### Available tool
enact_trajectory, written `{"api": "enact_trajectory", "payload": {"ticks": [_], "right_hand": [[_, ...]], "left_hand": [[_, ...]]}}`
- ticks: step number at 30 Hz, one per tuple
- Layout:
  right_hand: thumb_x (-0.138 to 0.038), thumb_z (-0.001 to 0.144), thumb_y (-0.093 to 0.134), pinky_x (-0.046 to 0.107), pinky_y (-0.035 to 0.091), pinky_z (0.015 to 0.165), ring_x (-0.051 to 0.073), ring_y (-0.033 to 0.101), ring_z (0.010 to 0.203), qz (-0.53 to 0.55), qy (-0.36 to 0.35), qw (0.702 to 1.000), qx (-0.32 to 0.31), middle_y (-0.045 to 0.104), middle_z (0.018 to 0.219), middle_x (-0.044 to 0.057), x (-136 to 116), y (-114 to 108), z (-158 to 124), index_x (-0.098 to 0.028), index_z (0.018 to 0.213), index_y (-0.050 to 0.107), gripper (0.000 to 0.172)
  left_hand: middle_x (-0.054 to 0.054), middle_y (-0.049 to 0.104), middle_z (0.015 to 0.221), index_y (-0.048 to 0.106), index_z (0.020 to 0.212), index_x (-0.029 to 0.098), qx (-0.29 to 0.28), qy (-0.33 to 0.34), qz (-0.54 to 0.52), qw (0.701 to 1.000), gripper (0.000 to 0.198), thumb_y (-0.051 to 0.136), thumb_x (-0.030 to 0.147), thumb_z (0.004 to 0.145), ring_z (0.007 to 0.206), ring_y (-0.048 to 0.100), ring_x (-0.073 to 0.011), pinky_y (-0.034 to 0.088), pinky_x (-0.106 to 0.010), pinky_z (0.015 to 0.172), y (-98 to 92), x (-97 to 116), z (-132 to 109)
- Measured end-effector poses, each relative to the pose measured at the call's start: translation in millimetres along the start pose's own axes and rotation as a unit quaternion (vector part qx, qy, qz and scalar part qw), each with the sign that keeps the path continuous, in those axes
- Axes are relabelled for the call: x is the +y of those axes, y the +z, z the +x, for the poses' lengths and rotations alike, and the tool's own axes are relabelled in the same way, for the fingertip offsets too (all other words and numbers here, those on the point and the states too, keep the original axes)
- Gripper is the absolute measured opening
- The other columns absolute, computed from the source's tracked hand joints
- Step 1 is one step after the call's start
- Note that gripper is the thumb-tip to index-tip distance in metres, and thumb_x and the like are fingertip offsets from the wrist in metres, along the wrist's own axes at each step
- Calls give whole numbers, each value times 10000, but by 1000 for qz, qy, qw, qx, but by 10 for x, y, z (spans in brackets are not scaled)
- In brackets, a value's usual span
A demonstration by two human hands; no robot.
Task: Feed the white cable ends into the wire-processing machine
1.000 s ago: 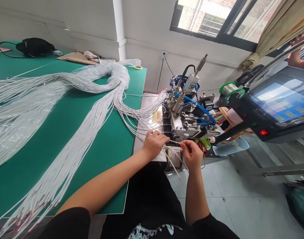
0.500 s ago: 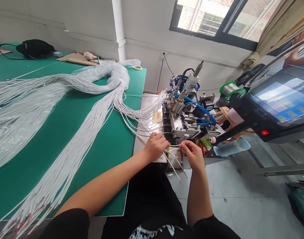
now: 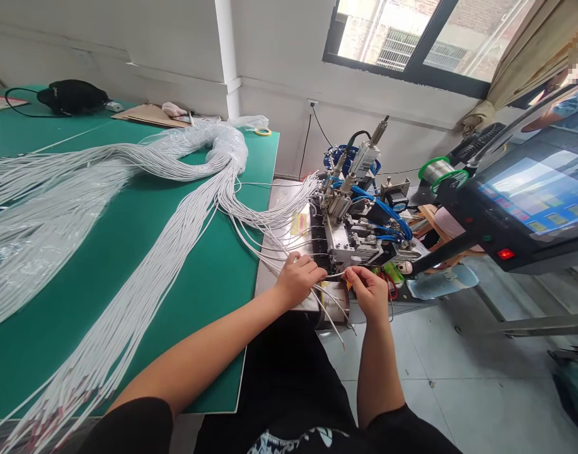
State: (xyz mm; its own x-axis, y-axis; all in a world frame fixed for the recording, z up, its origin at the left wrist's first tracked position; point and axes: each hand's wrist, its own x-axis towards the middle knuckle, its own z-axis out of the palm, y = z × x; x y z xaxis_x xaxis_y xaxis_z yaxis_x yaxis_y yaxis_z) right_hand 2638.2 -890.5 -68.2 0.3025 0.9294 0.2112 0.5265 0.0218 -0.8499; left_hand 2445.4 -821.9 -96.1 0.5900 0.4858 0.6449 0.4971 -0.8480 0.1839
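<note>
My left hand (image 3: 300,277) is closed around white cables near the front of a metal machine (image 3: 340,238). One white cable (image 3: 335,275) stretches from it to my right hand (image 3: 365,287), whose thumb and fingers pinch the cable's end. A few loose cable ends (image 3: 333,325) hang below, between the two hands. The cables run back to a large white bundle (image 3: 175,236) on the green table (image 3: 213,328), wrapped in clear plastic (image 3: 229,148) near the far corner. Several cables lead into the machine's dark front edge.
A screen on an arm (image 3: 544,189) with a lit red switch (image 3: 505,254) stands at the right. Behind the machine are a green-rimmed wire spool (image 3: 440,173) and a clear blue container (image 3: 442,282). A black bag (image 3: 74,98) lies at the far left. Another person's arm shows at the upper right.
The view has shifted slightly. Both hands keep nearly the same place and hold on the cables. The other person's arm at the upper right has moved.
</note>
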Motion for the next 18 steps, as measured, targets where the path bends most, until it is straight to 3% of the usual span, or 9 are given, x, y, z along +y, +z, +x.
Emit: {"api": "enact_trajectory", "payload": {"ticks": [5, 13, 18], "right_hand": [[-444, 857, 517, 251, 395, 619, 149, 538, 648, -146, -52, 987, -36, 636, 706, 31, 221, -11, 118, -159, 781, 645, 322], [-451, 846, 506, 224, 341, 591, 111, 426, 612, -43, -32, 996, -74, 472, 633, -20, 349, 80, 173, -165, 706, 521, 318], [-450, 814, 537, 228, 307, 571, 106, 379, 591, -23, -9, 999, -43, 432, 608, -28, 340, 106, 163, -166, 691, 522, 310]], "left_hand": [[-4, 644, 844, 663, 1030, 297, -22, 17, 5, 1000, 307, 496, 94, 872, 872, 534, -165, 271, -383, 878, -7, -5, 6], [-25, 636, 863, 688, 1030, 292, -11, -7, 21, 1000, 310, 529, 104, 843, 894, 523, -190, 281, -410, 892, 47, 2, -12], [-32, 636, 877, 685, 1047, 292, -8, -11, 20, 1000, 315, 528, 111, 842, 907, 527, -190, 281, -414, 903, 55, -1, -13]]}}
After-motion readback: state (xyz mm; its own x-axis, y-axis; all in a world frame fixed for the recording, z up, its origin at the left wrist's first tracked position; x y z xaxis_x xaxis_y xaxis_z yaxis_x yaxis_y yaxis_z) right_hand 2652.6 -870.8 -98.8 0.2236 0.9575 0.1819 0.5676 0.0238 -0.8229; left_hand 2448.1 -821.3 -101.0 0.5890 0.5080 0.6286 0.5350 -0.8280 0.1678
